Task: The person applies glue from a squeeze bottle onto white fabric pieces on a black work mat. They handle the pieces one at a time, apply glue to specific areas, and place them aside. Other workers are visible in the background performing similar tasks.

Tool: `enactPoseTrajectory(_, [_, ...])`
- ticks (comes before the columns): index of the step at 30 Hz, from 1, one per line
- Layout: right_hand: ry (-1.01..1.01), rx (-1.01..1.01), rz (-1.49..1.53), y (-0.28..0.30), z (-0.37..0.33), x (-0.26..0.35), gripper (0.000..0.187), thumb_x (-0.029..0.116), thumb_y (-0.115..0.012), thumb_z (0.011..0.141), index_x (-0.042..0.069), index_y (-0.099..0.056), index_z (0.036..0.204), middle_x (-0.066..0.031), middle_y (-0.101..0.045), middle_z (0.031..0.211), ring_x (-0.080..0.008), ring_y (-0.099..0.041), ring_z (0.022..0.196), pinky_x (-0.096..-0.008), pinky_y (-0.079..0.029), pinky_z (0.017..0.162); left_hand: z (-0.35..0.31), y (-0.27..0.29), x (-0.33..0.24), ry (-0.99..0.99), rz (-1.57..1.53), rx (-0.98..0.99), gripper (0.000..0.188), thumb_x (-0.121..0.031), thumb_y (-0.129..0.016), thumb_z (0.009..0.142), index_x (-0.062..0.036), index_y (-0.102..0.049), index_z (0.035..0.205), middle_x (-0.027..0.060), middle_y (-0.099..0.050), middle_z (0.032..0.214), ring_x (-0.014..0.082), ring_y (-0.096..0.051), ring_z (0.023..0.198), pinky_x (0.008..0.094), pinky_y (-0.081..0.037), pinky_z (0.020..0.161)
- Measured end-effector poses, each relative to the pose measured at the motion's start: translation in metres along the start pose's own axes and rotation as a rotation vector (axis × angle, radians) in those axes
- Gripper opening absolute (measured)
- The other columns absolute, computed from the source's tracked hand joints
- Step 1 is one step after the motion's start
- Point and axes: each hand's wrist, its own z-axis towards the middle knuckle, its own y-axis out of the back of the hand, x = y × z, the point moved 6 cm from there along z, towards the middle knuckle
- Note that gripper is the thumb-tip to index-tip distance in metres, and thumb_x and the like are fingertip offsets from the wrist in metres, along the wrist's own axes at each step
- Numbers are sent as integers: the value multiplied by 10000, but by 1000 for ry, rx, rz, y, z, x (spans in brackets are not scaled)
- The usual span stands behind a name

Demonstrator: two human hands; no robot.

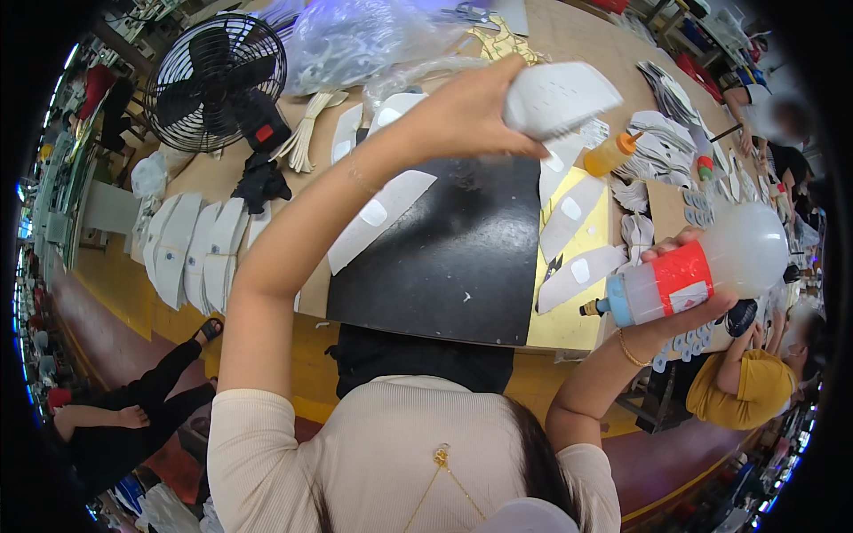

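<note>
My left hand (pixel 475 111) is raised over the far side of the table, its thumb and fingers closed round a stack of white cut pieces (pixel 562 99). My right hand (pixel 702 309) grips a squeeze bottle (pixel 727 258) lying nearly sideways; it has a cloudy white body, a red band, a light blue collar and a dark nozzle pointing left. Between my arms lies a black board (pixel 435 253). Light grey cut pieces with white patches rest at its left edge (pixel 382 218) and on a yellow sheet (pixel 582 329) to its right.
A black fan (pixel 213 80) stands at the far left beside plastic bags (pixel 355 40). Grey piece stacks (pixel 195 253) line the left edge. An orange-yellow bottle (pixel 611 155) stands right of the board, near more piles (pixel 662 142). A person in a yellow shirt (pixel 742 391) sits at the right.
</note>
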Motion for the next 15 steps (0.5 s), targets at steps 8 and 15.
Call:
enactPoseTrajectory(8, [-33, 139, 263, 5, 12, 5, 864, 532, -726, 779, -29, -344, 1313, -176, -502, 1140, -333, -565, 1030, -507, -481, 900, -104, -73, 38, 242, 70, 195, 874, -553, -786, 666, 105, -495, 1162, 296, -570, 1088, 405, -567, 1044, 422, -454, 907])
enactPoseTrajectory(15, [-27, 60, 111, 9, 13, -6, 836, 565, -686, 800, -47, -364, 1269, -167, -510, 1126, -297, -591, 1004, -456, -547, 822, -196, 7, 104, 523, 437, -287, 491, -267, -758, 773, -7, -605, 1161, 190, -580, 1094, 336, -547, 1052, 394, -435, 905])
